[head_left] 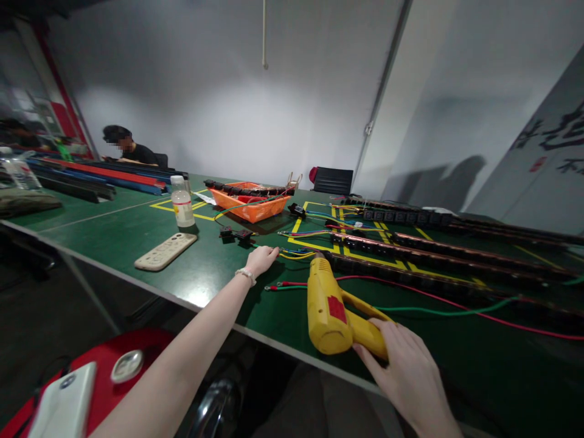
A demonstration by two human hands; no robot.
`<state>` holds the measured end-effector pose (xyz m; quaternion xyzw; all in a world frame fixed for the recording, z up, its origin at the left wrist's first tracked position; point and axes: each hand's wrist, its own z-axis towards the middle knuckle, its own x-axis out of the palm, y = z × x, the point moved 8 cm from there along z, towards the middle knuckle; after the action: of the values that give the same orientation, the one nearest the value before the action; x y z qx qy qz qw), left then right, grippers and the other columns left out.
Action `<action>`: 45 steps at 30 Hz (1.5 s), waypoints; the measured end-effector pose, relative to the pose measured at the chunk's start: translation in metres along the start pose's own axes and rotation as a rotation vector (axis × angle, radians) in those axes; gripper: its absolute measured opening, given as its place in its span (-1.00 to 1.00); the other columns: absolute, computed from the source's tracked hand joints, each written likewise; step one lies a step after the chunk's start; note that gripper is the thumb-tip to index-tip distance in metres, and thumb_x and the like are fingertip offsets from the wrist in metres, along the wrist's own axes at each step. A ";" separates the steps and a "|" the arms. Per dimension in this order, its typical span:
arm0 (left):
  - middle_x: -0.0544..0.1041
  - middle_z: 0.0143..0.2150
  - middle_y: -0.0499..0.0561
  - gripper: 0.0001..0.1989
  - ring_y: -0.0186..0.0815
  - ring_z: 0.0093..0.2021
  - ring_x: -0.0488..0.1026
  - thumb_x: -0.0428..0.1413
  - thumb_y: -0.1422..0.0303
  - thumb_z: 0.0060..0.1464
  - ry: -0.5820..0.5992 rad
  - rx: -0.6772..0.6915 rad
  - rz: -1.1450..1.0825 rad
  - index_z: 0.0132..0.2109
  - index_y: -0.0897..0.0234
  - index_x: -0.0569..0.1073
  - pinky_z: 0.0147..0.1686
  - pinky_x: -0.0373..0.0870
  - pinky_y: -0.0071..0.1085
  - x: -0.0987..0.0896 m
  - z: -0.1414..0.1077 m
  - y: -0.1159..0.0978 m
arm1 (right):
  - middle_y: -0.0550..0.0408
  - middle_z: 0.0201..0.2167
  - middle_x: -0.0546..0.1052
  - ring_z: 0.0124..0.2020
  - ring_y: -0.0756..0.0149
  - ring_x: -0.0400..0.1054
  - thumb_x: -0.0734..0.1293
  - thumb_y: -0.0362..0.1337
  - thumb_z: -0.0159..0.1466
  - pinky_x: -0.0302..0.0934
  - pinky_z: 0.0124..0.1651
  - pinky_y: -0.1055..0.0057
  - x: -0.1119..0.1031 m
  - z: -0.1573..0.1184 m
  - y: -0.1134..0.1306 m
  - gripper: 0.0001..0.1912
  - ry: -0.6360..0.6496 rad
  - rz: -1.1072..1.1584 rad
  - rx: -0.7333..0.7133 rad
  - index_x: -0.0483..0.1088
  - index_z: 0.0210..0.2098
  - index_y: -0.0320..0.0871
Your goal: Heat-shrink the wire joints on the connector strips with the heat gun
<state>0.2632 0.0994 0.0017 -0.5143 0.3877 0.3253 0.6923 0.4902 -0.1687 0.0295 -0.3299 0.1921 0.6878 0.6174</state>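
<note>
My right hand [406,359] is wrapped round the handle of a yellow heat gun [328,310], whose nozzle points away from me toward a bundle of wires. The ends of these coloured wires [298,254], yellow and blue among them, are pinched in my left hand [263,260]. They run out of a long dark strip [401,271] lying on the green table. Below them rest a red wire [292,283] and a green wire [296,288], each with a ring terminal. Small black connectors [244,236] lie just beyond my left hand.
An orange basket [255,210] holding parts stands farther back. A bottle [182,204] and a phone in a beige case [166,251] are on the left. More strips [456,243] fill the right side. A red stool [150,340] is below the table edge. Another person [130,149] sits far left.
</note>
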 end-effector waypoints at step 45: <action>0.48 -0.29 -0.02 -0.80 -0.29 -0.26 0.40 0.11 0.34 -0.09 0.142 0.405 -0.326 -0.26 0.32 0.47 -0.19 0.35 -0.40 0.009 0.002 -0.006 | -0.02 -0.29 0.47 -0.24 0.21 0.33 0.25 0.01 0.22 0.14 -0.08 0.26 0.008 0.022 0.071 -0.58 -0.065 0.194 0.011 0.32 -0.15 -0.24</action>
<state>0.2729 0.1007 -0.0029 -0.4423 0.4044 0.0885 0.7956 0.4161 -0.1600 0.0296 -0.2839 0.2068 0.7534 0.5559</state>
